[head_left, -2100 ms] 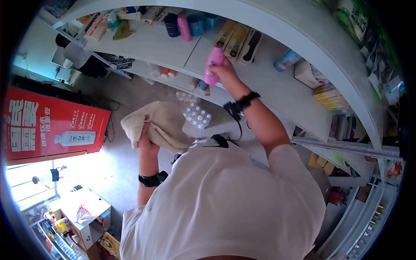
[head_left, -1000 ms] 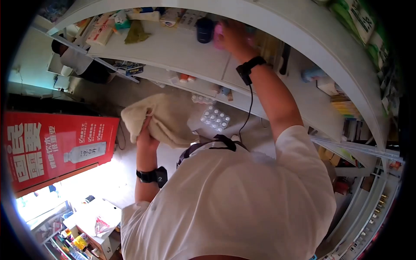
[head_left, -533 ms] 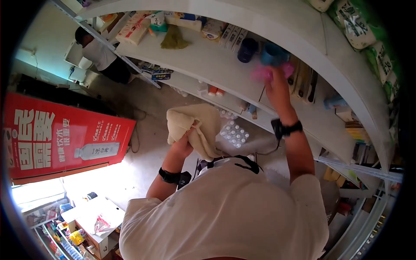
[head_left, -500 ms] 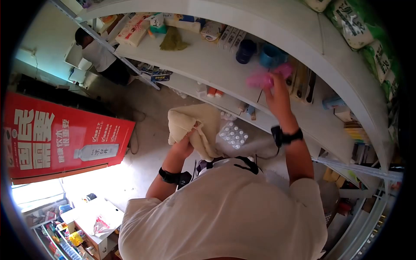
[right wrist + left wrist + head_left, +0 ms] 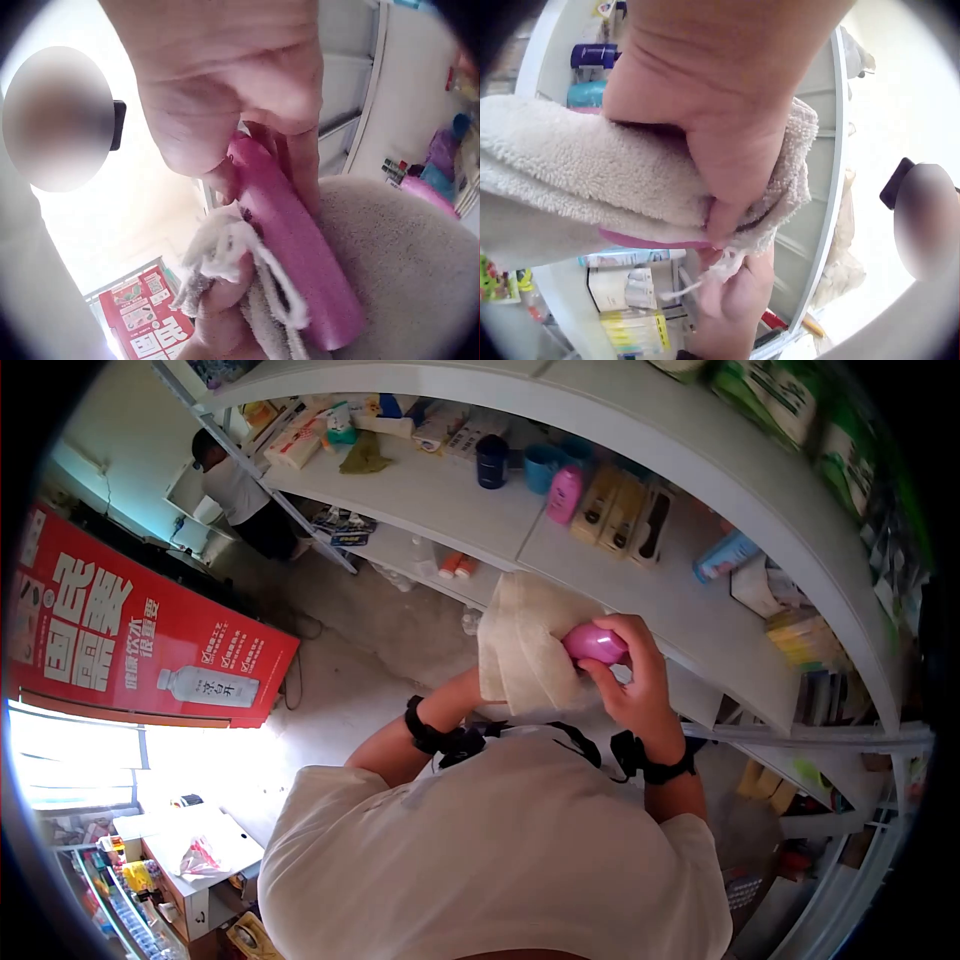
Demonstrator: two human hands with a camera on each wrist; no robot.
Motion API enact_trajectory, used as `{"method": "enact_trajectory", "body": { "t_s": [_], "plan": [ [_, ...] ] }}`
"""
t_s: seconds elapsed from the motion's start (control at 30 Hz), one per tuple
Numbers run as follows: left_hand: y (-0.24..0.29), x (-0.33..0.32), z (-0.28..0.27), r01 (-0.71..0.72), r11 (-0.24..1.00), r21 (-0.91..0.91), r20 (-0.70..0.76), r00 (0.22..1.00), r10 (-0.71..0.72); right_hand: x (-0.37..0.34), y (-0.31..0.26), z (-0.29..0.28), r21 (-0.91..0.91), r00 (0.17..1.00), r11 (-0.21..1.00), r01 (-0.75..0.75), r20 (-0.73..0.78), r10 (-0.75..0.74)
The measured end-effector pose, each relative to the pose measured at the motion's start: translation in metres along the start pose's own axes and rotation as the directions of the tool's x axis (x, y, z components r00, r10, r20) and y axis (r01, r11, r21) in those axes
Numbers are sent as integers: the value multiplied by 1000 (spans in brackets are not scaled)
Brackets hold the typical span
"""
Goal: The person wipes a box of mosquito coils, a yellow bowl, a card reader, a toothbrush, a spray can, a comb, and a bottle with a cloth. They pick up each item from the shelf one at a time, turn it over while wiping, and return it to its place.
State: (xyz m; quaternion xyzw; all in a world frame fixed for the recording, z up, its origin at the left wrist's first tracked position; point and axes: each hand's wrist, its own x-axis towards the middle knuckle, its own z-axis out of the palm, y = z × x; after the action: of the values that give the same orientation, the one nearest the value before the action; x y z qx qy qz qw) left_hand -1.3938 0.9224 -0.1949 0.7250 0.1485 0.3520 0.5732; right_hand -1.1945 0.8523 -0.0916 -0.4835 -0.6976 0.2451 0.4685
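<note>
In the head view my left hand is mostly hidden behind a cream terry towel [image 5: 525, 645]. The left wrist view shows that left hand [image 5: 720, 127] gripping the folded towel, its thumb pressed into the cloth. A pink bottle [image 5: 300, 247] lies against the towel. My right hand [image 5: 640, 685] pinches one end of this bottle between thumb and fingers. Loose white threads [image 5: 232, 255] hang from the towel's edge beside it. A second pink bottle [image 5: 565, 495] stands on the shelf, between a blue cup [image 5: 543, 468] and packaged brushes [image 5: 620, 515].
Beyond my hands runs a long white shelf [image 5: 420, 490] with a dark blue canister [image 5: 491, 462], a green cloth [image 5: 364, 455] and a blue spray can [image 5: 726, 556]. A red drinks display [image 5: 150, 620] stands left. Another person [image 5: 240, 490] is at the far left.
My right hand has come back from the shelf to the towel with a pink bottle; the other pink bottle now stands by the cups. My left hand has brought the towel rightward.
</note>
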Motion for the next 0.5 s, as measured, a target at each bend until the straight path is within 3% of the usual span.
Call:
{"method": "enact_trajectory", "body": {
  "t_s": [0.07, 0.1, 0.2, 0.3, 0.33, 0.4, 0.43, 0.5],
  "plan": [
    [8, 20, 43, -63, 968, 243, 117, 992, 35, -39, 5, -31, -66, 998, 998, 6, -65, -11],
    [11, 23, 68, -2, 998, 64, 35, 999, 0, -57, 7, -46, -105, 995, 994, 11, -95, -21],
    [-28, 28, 121, -158, 955, 252, 36, 987, 154, -104, 14, -77, 34, 954, 999, -17, -300, 26],
    [-44, 18, 163, -70, 994, -82, -93, 994, 62, -142, 17, -97, -12, 902, 999, -38, -431, 29],
    [-48, 17, 177, 11, 941, -337, -157, 985, -68, -152, 18, -100, -43, 880, 998, -41, -474, 16],
    [-34, 27, 200, 88, 634, -769, -170, 927, -334, -166, 18, -103, -29, 886, 998, -49, -463, 30],
    [-19, 30, 205, 79, 485, -871, -152, 895, -419, -170, 20, -102, -23, 889, 999, -26, -458, 13],
    [-5, 36, 206, 46, 364, -930, -136, 878, -459, -179, 23, -106, -2, 895, 1000, -13, -446, 11]
  ]
}}
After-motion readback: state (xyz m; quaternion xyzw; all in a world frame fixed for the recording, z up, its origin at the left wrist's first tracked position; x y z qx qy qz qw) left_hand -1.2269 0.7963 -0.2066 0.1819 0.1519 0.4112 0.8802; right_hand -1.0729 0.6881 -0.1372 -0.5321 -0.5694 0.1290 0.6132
